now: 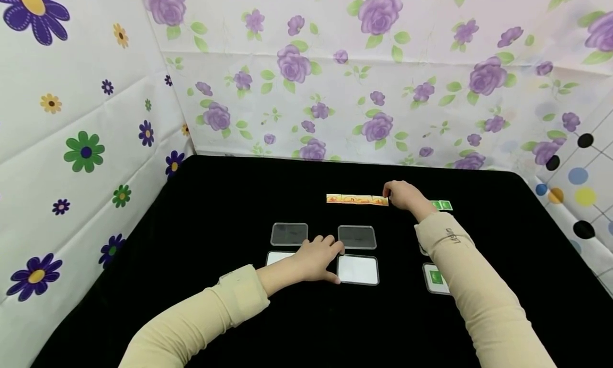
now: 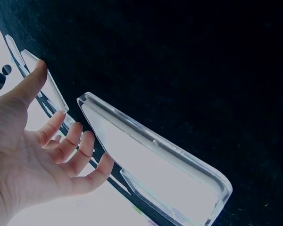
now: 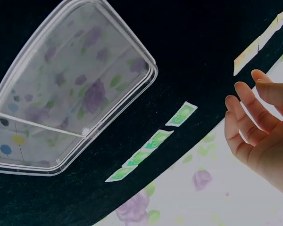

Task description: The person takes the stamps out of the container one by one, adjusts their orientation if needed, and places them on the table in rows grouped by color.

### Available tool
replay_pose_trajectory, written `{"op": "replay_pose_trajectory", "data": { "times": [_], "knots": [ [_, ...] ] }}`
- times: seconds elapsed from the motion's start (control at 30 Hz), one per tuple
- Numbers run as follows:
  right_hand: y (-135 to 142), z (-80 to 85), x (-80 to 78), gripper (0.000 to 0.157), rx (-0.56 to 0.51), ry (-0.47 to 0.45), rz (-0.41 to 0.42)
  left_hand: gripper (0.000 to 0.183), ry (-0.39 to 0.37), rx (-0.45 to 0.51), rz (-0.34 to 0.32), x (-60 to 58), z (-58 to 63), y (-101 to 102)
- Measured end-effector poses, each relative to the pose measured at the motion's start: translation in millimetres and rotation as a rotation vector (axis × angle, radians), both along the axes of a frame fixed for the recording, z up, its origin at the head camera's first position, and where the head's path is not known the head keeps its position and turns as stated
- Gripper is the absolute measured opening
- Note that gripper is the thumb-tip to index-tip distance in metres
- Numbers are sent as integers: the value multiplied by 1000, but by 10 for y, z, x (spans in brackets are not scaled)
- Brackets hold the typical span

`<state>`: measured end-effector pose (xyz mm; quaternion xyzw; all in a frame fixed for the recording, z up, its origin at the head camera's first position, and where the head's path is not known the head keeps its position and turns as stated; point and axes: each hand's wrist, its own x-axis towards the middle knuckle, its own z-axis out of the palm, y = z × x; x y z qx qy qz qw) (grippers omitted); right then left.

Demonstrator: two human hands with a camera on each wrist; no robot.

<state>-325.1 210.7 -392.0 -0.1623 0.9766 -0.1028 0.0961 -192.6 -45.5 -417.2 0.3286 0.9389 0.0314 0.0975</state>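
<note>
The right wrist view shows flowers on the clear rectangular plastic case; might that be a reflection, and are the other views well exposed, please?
Right wrist: likely a reflection of the purple-flowered white cloth in the clear plastic case; left wrist: the white rectangular case looks washed out; head: the black tablecloth is nearly featureless.

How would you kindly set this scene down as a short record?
Left hand: at the gap between two white trays; contact unclear
Right hand: by the right end of the orange strip
Clear trays: two beyond the white ones
Green pieces: four in a row, one set apart
Surface: black table
</note>
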Motion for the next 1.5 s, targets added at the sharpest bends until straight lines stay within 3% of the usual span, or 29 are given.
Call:
{"op": "replay_pose_trajectory", "data": {
  "times": [0.4,0.83,1.5],
  "knots": [
    [97,-26,62,27,-23,28,0,59,7,3,-11,4,9,-4],
    [223,-80,225,21,-169,44,38,58,8,-3,-10,7,8,6],
    [365,-48,443,12,-265,91,111,60,-10,-36,-14,-2,22,21]
  ]
}}
